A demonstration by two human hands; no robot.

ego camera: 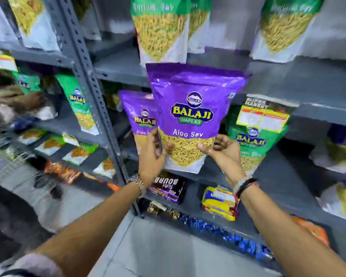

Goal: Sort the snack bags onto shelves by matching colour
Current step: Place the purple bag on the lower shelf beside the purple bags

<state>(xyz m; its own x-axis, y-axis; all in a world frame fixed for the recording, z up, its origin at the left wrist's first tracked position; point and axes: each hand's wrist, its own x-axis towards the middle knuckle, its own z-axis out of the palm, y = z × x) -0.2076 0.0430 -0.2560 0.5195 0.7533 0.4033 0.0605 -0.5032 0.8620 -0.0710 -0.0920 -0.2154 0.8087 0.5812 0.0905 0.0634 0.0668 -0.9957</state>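
A purple Aloo Sev snack bag (192, 108) stands upright in front of the middle grey shelf (317, 114). My left hand (152, 158) grips its lower left corner and my right hand (222, 150) grips its lower right corner. Just behind it to the left stands a second purple bag (139, 114), partly hidden. A green bag (254, 136) stands to the right on the same shelf. Green-topped bags (160, 31) stand on the shelf above.
A perforated grey steel upright (92, 92) divides two shelf units. The left unit holds green bags (76, 100) and flat packets. Lower shelves carry a brown biscuit pack (168, 188), a yellow pack (220, 204) and blue packets (238, 236). Another person's blurred arm is at far left.
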